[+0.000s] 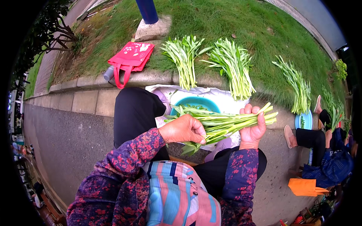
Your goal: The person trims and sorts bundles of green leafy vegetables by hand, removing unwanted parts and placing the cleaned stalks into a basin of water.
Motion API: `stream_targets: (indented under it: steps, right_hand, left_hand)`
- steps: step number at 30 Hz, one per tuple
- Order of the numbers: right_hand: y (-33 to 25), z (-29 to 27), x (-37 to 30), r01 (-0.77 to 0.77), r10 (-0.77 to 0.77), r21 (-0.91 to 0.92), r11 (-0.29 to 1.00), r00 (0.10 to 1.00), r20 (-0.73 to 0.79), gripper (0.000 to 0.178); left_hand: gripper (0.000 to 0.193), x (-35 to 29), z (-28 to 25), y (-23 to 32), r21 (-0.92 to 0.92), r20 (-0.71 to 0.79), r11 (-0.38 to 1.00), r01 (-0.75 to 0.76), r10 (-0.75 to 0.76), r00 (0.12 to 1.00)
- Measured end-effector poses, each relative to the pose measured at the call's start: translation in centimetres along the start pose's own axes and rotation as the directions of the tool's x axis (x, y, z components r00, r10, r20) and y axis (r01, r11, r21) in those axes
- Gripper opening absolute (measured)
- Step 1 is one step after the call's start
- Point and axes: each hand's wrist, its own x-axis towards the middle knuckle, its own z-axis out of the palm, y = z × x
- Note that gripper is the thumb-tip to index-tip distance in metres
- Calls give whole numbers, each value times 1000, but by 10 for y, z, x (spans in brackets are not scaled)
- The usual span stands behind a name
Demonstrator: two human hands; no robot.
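Observation:
A bunch of long-stemmed leafy greens [226, 123] lies slantwise across my lap, stem ends to the right and leaves to the left. My right hand [252, 130] is closed round the pale stem ends, with the thumb up along the right side. At the leafy side, my left hand [183, 130] pinches thumb and fingers together on the greens; exactly which stem or leaf is hard to see. Behind the bunch, a turquoise basin [201, 100] with some green leaves inside stands on a white sheet [230, 96], partly covered by the bunch.
Two piles of greens [185, 62] [234, 67] rest along the stone kerb [85, 101] beyond the sheet. A red bag [132, 56] and a grey bottle [109, 73] lie to their left. At right, another person [320, 150] sits near a blue basin [304, 120] and more greens [296, 84].

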Motion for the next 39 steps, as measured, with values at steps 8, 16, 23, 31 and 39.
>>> stream_targets:
  steps: [8, 16, 23, 31, 39]
  right_hand:
    - [2, 0, 1, 17, -17, 3, 1000, 1000, -9, 27]
    - [-1, 1, 1, -15, 15, 15, 1000, 1000, 17, 23]
    - [0, 1, 2, 11, -10, 31, 999, 1000, -8, 26]
    - [-2, 2, 2, 10, -10, 14, 1000, 1000, 26, 24]
    - [-1, 0, 2, 37, -37, -65, 997, 999, -6, 26]
  left_hand:
    - [15, 1, 2, -3, 43, -15, 999, -9, 9, 1000]
    - [14, 2, -3, -7, -53, 68, 998, -38, 42, 997]
    - [17, 0, -7, -4, -77, 82, 997, 23, -16, 996]
    - [15, 0, -1, -5, -45, 32, 996, -79, 80, 996]
    - [10, 6, 0, -12, 273, -120, 958, -90, 127, 985]
